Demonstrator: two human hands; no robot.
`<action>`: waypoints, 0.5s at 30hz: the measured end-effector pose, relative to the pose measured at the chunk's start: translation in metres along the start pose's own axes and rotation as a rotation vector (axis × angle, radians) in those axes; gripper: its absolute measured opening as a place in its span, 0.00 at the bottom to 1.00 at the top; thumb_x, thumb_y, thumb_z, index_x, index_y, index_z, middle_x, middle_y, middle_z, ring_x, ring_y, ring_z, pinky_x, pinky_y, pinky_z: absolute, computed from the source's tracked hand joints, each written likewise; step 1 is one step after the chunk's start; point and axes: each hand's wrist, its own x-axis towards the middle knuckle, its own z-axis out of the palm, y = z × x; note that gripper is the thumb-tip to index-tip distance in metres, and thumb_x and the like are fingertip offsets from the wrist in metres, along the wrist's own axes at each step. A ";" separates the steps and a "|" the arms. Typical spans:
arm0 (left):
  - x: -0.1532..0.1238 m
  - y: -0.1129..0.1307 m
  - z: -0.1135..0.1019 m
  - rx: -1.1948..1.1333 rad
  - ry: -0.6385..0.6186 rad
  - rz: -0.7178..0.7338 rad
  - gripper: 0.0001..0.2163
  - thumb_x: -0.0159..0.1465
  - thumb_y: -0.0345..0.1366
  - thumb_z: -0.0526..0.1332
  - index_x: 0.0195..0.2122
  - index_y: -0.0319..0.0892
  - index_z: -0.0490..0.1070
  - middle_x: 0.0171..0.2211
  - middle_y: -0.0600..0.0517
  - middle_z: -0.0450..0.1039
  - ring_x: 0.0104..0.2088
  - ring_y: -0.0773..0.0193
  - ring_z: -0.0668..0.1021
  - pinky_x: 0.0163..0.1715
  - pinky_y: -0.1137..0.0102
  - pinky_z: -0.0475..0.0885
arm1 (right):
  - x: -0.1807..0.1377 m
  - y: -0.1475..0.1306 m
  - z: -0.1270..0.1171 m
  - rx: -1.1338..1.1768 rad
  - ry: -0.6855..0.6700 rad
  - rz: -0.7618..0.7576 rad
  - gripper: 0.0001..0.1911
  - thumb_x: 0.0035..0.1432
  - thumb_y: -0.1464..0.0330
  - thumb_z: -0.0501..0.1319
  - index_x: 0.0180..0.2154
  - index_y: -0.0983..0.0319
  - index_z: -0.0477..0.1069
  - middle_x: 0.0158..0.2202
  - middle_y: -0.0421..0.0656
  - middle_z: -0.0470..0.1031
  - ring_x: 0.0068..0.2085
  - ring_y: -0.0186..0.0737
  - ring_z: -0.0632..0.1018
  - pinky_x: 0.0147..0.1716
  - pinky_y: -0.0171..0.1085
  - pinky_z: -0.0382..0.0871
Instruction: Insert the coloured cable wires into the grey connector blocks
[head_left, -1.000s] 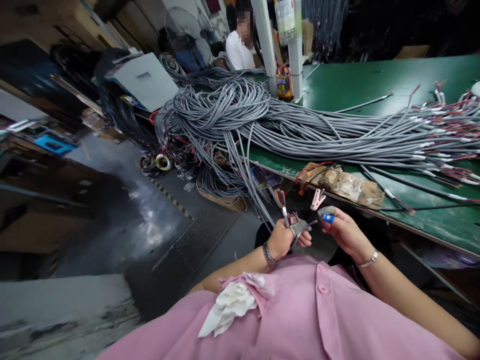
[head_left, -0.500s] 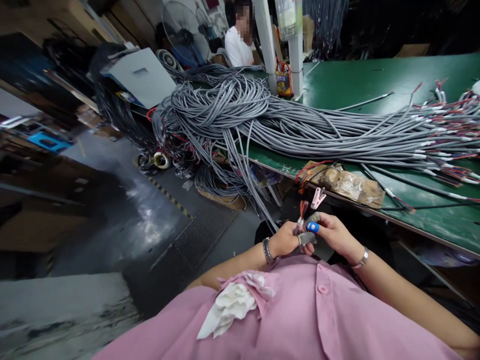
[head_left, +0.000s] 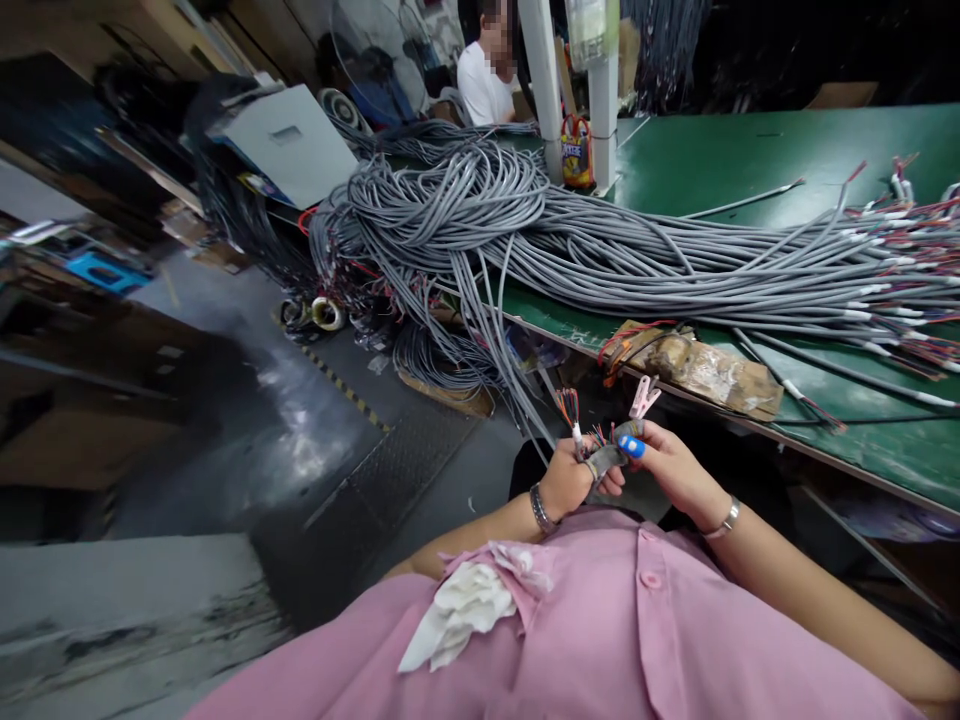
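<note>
My left hand [head_left: 568, 480] is closed round the end of a grey cable, and its stripped coloured wires [head_left: 570, 408] fan upward from my fist. My right hand [head_left: 671, 465] is pinched against the same wire ends, thumb and finger together; a blue finger cover [head_left: 631, 446] sits on one fingertip and grey covers on others. Both hands hover in front of my chest, just below the near edge of the green table [head_left: 885, 445]. The cable runs up and away toward the big grey cable pile [head_left: 480, 215].
A long bundle of grey cables [head_left: 750, 275] with stripped coloured ends lies across the green table. A taped brown packet [head_left: 697, 365] and a pink clip [head_left: 643, 398] sit at the table edge. White posts [head_left: 604, 100], a seated person [head_left: 487, 85] and floor clutter lie beyond.
My hands came together from slightly apart and stay joined at the wire ends; the fan of coloured wires stands higher than half a second ago. The view shifted slightly.
</note>
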 end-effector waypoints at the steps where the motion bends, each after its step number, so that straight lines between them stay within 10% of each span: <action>1: 0.000 0.000 0.001 0.020 -0.002 0.004 0.19 0.55 0.50 0.64 0.26 0.34 0.72 0.19 0.48 0.74 0.18 0.66 0.76 0.18 0.75 0.69 | 0.001 -0.005 0.003 -0.020 0.001 0.008 0.17 0.51 0.55 0.66 0.32 0.62 0.69 0.23 0.39 0.71 0.25 0.34 0.70 0.26 0.35 0.61; 15: 0.000 -0.001 0.003 0.073 0.049 0.045 0.21 0.58 0.52 0.61 0.25 0.34 0.72 0.21 0.46 0.76 0.19 0.65 0.77 0.20 0.74 0.71 | 0.005 0.001 0.004 0.010 0.114 0.020 0.12 0.52 0.60 0.65 0.29 0.62 0.70 0.22 0.38 0.69 0.23 0.31 0.66 0.25 0.35 0.58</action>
